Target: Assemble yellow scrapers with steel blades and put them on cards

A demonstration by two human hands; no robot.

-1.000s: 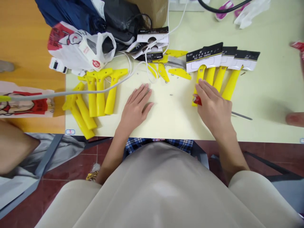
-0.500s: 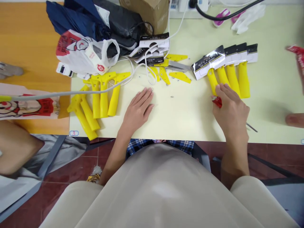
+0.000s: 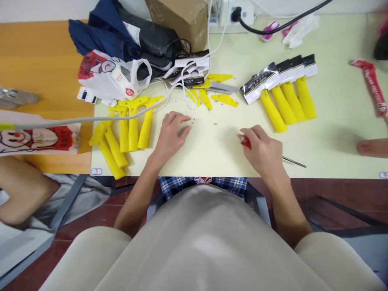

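My left hand (image 3: 172,135) is over the table, thumb and fingers apart, beside several tiny screws (image 3: 193,121). Another small metal piece (image 3: 215,124) lies between my hands. In my right hand (image 3: 262,151) is a screwdriver (image 3: 294,161); its red handle end shows at the fingers and its thin shaft sticks out behind, toward the lower right. To the left lie several loose yellow handles (image 3: 132,125). Yellow-handled tools (image 3: 274,111) with black-and-white card sleeves lie in a row at the right. Flat yellow pieces (image 3: 224,100) are scattered beyond my left hand, near a metal blade (image 3: 222,87).
A white cable (image 3: 184,87) and a grey cable (image 3: 60,120) cross the left side. At the back are a plastic bag (image 3: 103,76), a cardboard box (image 3: 184,20) and a power strip (image 3: 242,18). Another person's finger (image 3: 372,148) and a red packet (image 3: 372,87) are at right.
My right hand has moved left with the screwdriver, away from the row of yellow handles. My left hand's fingers have parted and curled, and small screws show beside them. The view has shifted slightly.
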